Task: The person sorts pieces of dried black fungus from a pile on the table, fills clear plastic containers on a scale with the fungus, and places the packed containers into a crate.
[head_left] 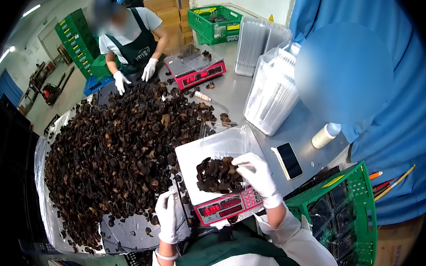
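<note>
A big heap of dark dried wood ear mushrooms (120,152) covers the table to my left. Clear of the heap, a red and white digital scale (192,165) carries a smaller pile of wood ear mushrooms (217,175) in a clear plastic box (236,139) whose lid stands raised. White-gloved, my right hand (258,176) reaches over the scale, its fingertips pinched at the right edge of that pile. My left hand (167,215), also gloved, hovers by the heap's near edge, left of the scale, with fingers curled together; whatever they hold is hidden.
Across the table a person in white gloves (149,70) works at the heap beside a second red scale (195,74). Stacked clear boxes (273,88), a phone (288,161) and a bottle (325,135) stand on the right. A green crate (367,228) is close at my right.
</note>
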Motion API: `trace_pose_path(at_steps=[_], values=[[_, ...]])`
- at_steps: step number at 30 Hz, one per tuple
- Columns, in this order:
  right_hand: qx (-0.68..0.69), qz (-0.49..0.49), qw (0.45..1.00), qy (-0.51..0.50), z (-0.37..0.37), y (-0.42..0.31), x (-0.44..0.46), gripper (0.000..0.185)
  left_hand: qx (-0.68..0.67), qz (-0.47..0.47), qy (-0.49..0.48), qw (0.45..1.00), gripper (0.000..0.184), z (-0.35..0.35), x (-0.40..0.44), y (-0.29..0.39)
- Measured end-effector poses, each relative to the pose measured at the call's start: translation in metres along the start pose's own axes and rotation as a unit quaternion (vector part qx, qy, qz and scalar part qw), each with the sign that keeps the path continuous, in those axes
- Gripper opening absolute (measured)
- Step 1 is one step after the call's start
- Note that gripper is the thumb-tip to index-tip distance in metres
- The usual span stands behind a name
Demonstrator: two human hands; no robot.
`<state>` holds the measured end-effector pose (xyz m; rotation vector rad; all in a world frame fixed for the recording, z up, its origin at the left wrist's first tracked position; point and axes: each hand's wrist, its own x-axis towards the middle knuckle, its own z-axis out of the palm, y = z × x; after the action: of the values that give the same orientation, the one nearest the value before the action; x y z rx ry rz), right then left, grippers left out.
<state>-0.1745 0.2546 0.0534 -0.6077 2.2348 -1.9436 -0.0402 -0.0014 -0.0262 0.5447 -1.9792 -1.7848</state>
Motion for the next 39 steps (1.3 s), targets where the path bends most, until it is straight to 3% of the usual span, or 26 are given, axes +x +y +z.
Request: trace_pose_path(at_steps=[1,3,4,7,9,13,15,18,20,25,27,28,30,31,33,34,35,37,39], values=[[0.093,0.073,0.993,-0.017,-0.010,-0.008,-0.008,0.017,-0.005,-0.022,0.013,1.000,0.013,-0.010,-0.007,-0.001],[0.047,-0.017,0.985,-0.166,-0.033,-0.005,-0.022,0.013,0.025,-0.062,0.040,0.997,0.018,-0.032,-0.020,-0.006],[0.005,-0.051,0.973,-0.223,-0.036,-0.002,-0.030,0.010,0.038,-0.060,0.055,0.996,0.019,-0.040,-0.028,-0.006],[-0.057,-0.028,0.938,-0.340,-0.021,0.020,-0.062,0.014,0.030,-0.075,0.115,0.990,0.020,-0.075,-0.047,-0.035],[-0.210,-0.052,0.903,-0.372,-0.007,0.048,-0.092,0.021,0.010,-0.110,0.154,0.982,0.020,-0.098,-0.060,-0.053],[-0.385,0.072,0.862,-0.322,0.019,0.075,-0.132,0.034,0.001,-0.131,0.180,0.975,0.021,-0.127,-0.072,-0.064],[-0.410,0.047,0.864,-0.288,0.028,0.082,-0.140,0.033,-0.041,-0.136,0.201,0.969,0.022,-0.134,-0.069,-0.054],[-0.415,-0.006,0.871,-0.262,0.037,0.091,-0.150,0.026,-0.051,-0.134,0.244,0.959,0.020,-0.150,-0.061,-0.056],[-0.398,0.008,0.897,-0.194,0.044,0.104,-0.159,0.016,-0.057,-0.133,0.235,0.961,0.021,-0.164,-0.059,-0.059],[-0.379,0.063,0.907,-0.174,0.067,0.090,-0.159,0.014,-0.059,-0.133,0.227,0.963,0.023,-0.203,-0.068,-0.061],[-0.287,-0.007,0.933,-0.219,0.092,0.066,-0.145,0.010,-0.041,-0.142,0.253,0.956,0.022,-0.223,-0.074,-0.059],[-0.282,-0.122,0.914,-0.264,0.111,0.051,-0.129,0.007,-0.053,-0.144,0.260,0.953,0.023,-0.235,-0.077,-0.065],[-0.198,-0.253,0.908,-0.269,0.167,0.035,-0.105,0.007,-0.063,-0.144,0.262,0.952,0.023,-0.257,-0.079,-0.073],[-0.128,-0.185,0.925,-0.307,0.199,0.034,-0.100,0.008,-0.071,-0.143,0.260,0.952,0.023,-0.266,-0.078,-0.078],[-0.043,0.024,0.904,-0.425,0.261,0.028,-0.098,0.014,-0.077,-0.144,0.238,0.957,0.022,-0.281,-0.073,-0.078],[0.011,-0.040,0.870,-0.492,0.286,0.026,-0.097,0.015,-0.081,-0.145,0.239,0.957,0.022,-0.285,-0.070,-0.074],[0.064,-0.027,0.839,-0.540,0.302,0.016,-0.099,0.019,-0.085,-0.146,0.227,0.959,0.022,-0.289,-0.067,-0.067],[0.010,-0.022,0.821,-0.571,0.317,0.011,-0.093,0.025,-0.093,-0.147,0.215,0.961,0.021,-0.300,-0.063,-0.066],[-0.146,-0.043,0.911,-0.384,0.318,0.020,-0.081,0.033,0.165,-0.059,0.175,0.969,0.019,-0.311,-0.062,-0.070]])
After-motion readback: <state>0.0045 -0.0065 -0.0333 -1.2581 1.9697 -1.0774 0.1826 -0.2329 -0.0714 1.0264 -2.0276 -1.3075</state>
